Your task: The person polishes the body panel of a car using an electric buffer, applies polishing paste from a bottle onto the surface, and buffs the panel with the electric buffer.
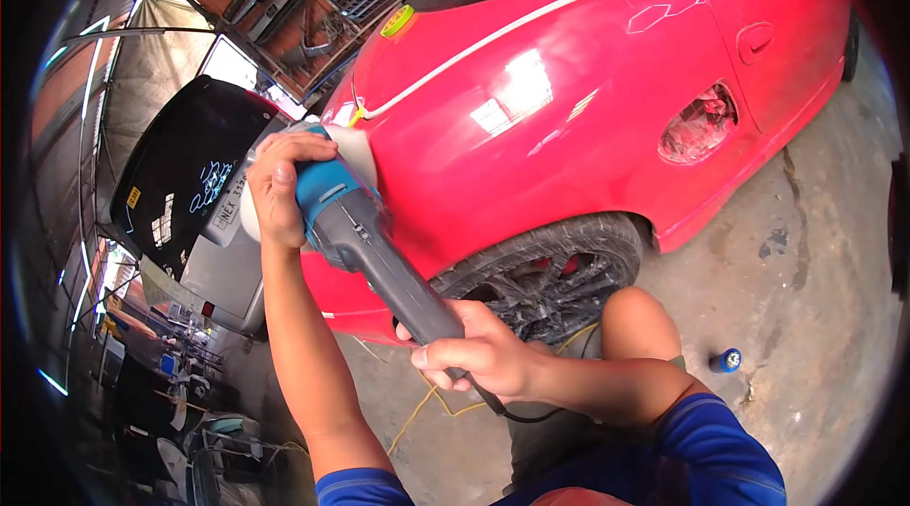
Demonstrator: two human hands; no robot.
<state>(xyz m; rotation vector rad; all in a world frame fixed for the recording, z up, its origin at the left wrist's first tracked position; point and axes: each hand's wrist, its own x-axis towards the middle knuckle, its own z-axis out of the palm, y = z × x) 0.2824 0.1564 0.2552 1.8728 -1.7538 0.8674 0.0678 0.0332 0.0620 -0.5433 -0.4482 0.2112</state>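
A blue and dark grey power polisher [384,260] slants across the middle of the view. My left hand [277,186] is closed over its blue head. Around the rear end of its grey handle my right hand [479,352] is wrapped, close to where the black cord leaves it. The white polishing pad [357,153] shows partly behind the head, against or very near the red car's rear side panel [445,174]; whether it touches I cannot tell. Below that panel is the wheel [545,269], with clear plastic film over it.
A yellow cord [414,416] runs over the concrete floor [730,250]. A small blue can or bottle [727,360] stands to my right. Another vehicle [204,193] is at the left. A yellow-green round pad [397,21] sits on the red car's upper edge.
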